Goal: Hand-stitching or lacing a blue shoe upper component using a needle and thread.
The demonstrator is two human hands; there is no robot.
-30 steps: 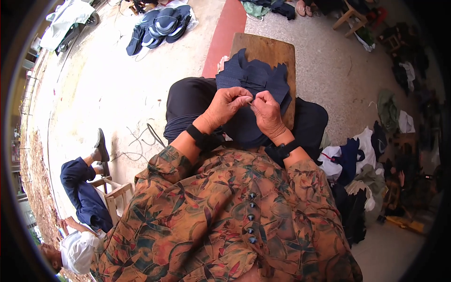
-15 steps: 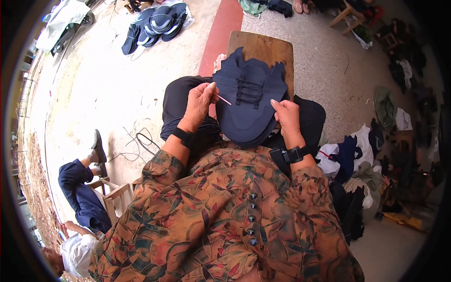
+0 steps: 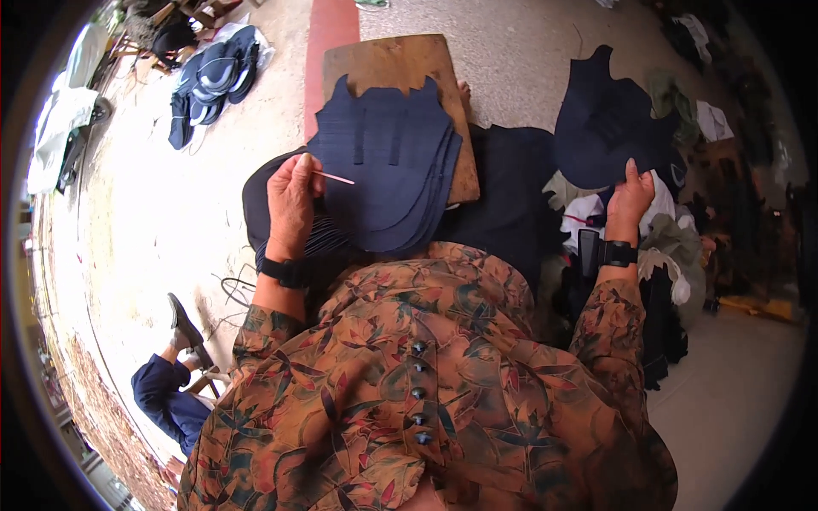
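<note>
While left hand (image 3: pixel 292 200) pinches needle (image 3: pixel 334 177); right hand (image 3: pixel 629 198) grips dark cloth piece (image 3: pixel 607 128) | well apart

One wooden board (image 3: pixel 388 64) lies ahead of the lap. On its near end sits one stack of dark blue cut pieces (image 3: pixel 388 166), perhaps five layers. Right of the board, one single dark piece (image 3: pixel 609 119). Left of it, one pile of blue pieces (image 3: pixel 209 81). One thin stick (image 3: pixel 334 177).

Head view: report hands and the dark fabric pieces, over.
Left hand pinching a thin pale stick beside the stacked navy fabric pieces on the lap. Right hand out to the side, gripping one navy piece. Nothing obstructing.
</note>
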